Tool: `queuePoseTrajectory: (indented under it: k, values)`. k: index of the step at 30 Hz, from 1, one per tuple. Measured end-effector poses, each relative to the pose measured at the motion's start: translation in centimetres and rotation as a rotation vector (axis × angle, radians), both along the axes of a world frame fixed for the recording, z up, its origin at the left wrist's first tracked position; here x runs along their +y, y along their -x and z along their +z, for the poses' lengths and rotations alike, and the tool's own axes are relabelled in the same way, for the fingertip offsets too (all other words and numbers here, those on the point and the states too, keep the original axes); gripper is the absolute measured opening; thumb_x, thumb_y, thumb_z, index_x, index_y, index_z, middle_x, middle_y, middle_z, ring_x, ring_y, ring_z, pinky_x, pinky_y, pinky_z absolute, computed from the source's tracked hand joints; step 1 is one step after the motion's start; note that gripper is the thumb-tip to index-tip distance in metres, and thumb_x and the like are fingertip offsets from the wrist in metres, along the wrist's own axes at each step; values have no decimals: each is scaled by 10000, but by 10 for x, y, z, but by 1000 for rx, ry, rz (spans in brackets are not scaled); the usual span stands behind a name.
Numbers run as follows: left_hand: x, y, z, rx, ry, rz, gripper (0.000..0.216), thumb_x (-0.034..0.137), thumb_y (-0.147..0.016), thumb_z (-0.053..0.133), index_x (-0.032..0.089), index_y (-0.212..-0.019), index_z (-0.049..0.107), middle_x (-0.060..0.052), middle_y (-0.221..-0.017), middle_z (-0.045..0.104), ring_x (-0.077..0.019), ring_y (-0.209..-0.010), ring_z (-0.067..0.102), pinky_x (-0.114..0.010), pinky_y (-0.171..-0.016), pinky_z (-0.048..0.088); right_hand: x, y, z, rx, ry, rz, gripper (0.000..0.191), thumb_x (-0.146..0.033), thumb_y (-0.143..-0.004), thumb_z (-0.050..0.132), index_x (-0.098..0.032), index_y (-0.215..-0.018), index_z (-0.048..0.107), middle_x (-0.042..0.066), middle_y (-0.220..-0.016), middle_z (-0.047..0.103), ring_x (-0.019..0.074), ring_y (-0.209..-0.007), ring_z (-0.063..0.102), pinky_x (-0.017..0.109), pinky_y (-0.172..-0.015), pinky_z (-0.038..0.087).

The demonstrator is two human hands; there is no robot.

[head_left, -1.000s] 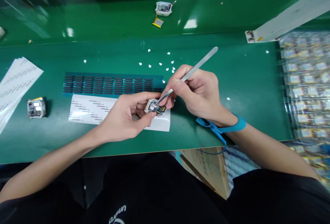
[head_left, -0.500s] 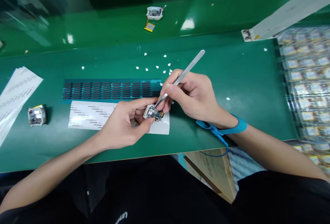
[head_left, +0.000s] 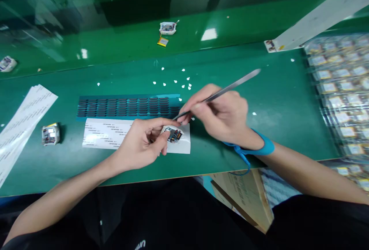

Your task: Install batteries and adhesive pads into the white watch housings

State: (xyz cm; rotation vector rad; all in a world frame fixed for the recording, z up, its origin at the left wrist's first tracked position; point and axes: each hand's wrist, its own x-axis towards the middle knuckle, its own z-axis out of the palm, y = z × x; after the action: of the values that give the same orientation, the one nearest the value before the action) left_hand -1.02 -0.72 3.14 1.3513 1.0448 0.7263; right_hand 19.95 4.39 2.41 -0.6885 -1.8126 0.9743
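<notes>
My left hand (head_left: 144, 140) pinches a small white device with an exposed circuit board (head_left: 173, 134), holding it just above a white label sheet (head_left: 100, 131). My right hand (head_left: 221, 113), with a blue wrist strap (head_left: 261, 148), grips metal tweezers (head_left: 219, 93). The tweezer tips point left, just above the device and near the right end of a blue strip of dark foam pads (head_left: 127, 106). Whether the tips hold anything is too small to tell.
Another small device (head_left: 50, 134) lies at the left beside white label sheets (head_left: 20, 121). A device and yellow battery (head_left: 165, 33) lie on the far belt. White paper bits (head_left: 175, 83) are scattered. Trays of bagged parts (head_left: 343, 92) fill the right. A cardboard box (head_left: 245, 194) sits below the table edge.
The tweezer tips have lifted off the circuit board and now lie flatter, pointing toward the foam pad strip. My left hand has lowered the device slightly. The view has shifted.
</notes>
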Motion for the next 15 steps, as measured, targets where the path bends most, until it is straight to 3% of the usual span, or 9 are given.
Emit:
queuePoseTrajectory:
  k: [3,6,9,11,15]
  values:
    - [3,4,3,25,-69,20,251,181,-969,609,125,-1162,758,10,-579,681,-136,-492,669,-218,-485,540,9,-6,3,-20,-33,-165,236,-245,-1113,540,-217,-907,653,-1,-815,715,119,-686,729,242,-616,589]
    - [7,8,2,147,-242,93,211,236,-1021,602,167,-1167,739,-20,-762,782,-150,-600,727,-255,-560,572,22,-13,0,-252,-164,-142,260,-284,-1118,527,-219,-895,644,6,-835,726,141,-699,713,287,-642,555]
    - [10,9,-6,370,-607,132,100,200,-1033,601,204,-1066,695,-37,-989,825,-187,-840,785,-357,-860,601,30,-18,-10,-438,-295,-64,336,-365,-1129,499,-215,-856,627,19,-860,742,158,-694,681,319,-650,502]
    - [11,8,-13,451,-815,94,104,154,-1030,592,210,-1099,646,-49,-1075,821,-220,-1024,771,-438,-1052,526,32,-19,-15,-494,-336,-49,397,-401,-1134,476,-212,-808,599,37,-904,752,170,-722,677,327,-658,480]
    - [15,7,-25,507,-915,-35,119,138,-1046,546,192,-1148,579,-105,-1212,789,-245,-1123,715,-433,-1011,525,34,-20,-19,-467,-345,-12,401,-385,-1131,495,-210,-780,582,33,-927,754,164,-731,665,318,-663,461]
